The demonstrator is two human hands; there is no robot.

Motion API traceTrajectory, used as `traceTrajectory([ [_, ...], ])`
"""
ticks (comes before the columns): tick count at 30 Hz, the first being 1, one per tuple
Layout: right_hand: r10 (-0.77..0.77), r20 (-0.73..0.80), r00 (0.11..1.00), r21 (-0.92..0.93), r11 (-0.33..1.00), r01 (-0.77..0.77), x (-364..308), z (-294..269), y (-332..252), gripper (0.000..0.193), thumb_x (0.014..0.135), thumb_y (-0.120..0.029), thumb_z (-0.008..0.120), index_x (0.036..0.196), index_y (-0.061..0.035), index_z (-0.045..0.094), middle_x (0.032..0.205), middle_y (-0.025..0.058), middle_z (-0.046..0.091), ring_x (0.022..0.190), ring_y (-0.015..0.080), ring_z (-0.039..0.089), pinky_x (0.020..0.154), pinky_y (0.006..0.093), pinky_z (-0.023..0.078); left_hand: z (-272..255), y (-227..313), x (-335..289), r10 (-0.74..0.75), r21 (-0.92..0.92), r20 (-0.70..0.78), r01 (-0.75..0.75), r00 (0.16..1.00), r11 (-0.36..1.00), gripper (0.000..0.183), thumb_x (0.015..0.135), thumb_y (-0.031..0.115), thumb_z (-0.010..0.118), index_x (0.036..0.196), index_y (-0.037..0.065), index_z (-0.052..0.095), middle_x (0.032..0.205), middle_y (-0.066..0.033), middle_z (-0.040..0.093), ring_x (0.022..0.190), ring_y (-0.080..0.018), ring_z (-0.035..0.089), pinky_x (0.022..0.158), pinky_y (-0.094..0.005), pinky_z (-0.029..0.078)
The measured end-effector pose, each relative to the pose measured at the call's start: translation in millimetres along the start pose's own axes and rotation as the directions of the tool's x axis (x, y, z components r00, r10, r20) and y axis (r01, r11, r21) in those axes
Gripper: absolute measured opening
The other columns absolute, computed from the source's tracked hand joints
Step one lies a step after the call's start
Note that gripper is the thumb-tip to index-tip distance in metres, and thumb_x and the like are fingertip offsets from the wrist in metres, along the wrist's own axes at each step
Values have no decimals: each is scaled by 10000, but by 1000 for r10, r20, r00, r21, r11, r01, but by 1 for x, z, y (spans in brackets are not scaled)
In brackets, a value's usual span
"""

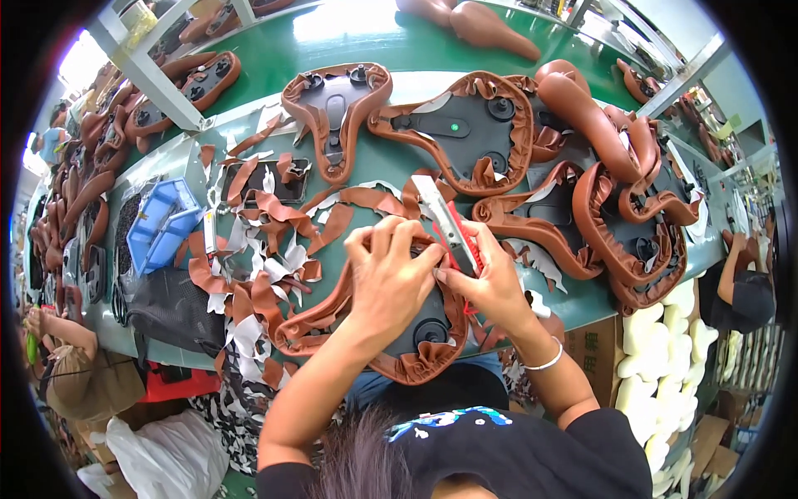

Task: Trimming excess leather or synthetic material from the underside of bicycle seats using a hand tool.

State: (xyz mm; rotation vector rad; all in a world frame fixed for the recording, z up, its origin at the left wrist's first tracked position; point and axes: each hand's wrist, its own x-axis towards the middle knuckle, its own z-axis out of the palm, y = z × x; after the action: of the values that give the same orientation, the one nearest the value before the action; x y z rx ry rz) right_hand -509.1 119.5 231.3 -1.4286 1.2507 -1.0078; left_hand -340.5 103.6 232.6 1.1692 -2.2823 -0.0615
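In front of me lies a brown leather-covered part with a black base (428,334), its gathered leather edge folded inward. My left hand (391,270) is closed over the part's far edge, fingers bent and pressed down on the leather there; its fingertips are partly hidden. In my right hand (490,279) is a long red-and-silver hand tool (440,218), slanting up and left away from the palm. I cannot make out its exact kind. The thumb and fingers of my right hand wrap round it, close beside my left fingertips and the part's edge.
Brown and white scraps (283,220) cover the left of the green table. Further left are a blue plastic bin (164,224) and a black mesh bag (179,308). More brown covered parts (461,133) lie beyond and to the right. Cream foam pieces (652,349) are piled at right.
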Motion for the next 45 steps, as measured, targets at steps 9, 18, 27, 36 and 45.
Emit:
traceTrajectory([
  [9, -181, 164, 970, -458, 857, 237, -35, -45, -1, 489, 878, -188, 610, 1330, -102, 445, 935, 168, 658, 793, 353, 647, 668, 390, 531, 18, -11, -2, 32, -243, -178, -75, 983, 967, 122, 670, 144, 709, 671, 98, 595, 773, -5, 479, 864, -210, 500, 807, -405, 329],
  [18, 140, 301, 943, -800, 576, 170, -96, -37, -46, 467, 866, -212, 599, 1313, -144, 479, 633, 121, 561, 491, 298, 564, 430, 424, 399, 2, -32, 3, -532, -350, -383, 414, 755, 840, 121, 794, 125, 709, 755, 71, 609, 911, -74, 531, 851, -229, 501, 791, -368, 364],
  [27, 123, 569, 813, -804, 291, 519, 33, -72, -58, 437, 829, -272, 630, 1253, -349, 556, 680, 67, 547, 620, 255, 571, 502, 363, 415, -49, -5, -36, -674, -892, 368, 447, 640, -63, 273, 1005, 263, 436, 896, 31, 533, 910, -59, 598, 777, -73, 477, 734, -230, 403],
  [36, 178, 537, 825, -825, 314, 470, -37, -63, -58, 439, 881, -152, 517, 1308, -222, 447, 628, 136, 550, 472, 284, 573, 387, 390, 401, -103, -61, -43, -689, -974, 46, -121, 723, -192, 298, 1002, 335, 404, 804, 115, 433, 530, 31, 334, 396, -100, 247, 432, -232, 264],
  [45, 309, 424, 851, -886, 335, 320, -31, -80, -68, 496, 874, -200, 586, 1349, -200, 442, 639, 80, 543, 540, 274, 548, 508, 384, 362, -50, -32, -37, -408, -67, 150, 421, 901, 905, 442, 719, 433, 743, 818, 26, 603, 864, -106, 622, 871, -257, 609, 743, -354, 455],
])
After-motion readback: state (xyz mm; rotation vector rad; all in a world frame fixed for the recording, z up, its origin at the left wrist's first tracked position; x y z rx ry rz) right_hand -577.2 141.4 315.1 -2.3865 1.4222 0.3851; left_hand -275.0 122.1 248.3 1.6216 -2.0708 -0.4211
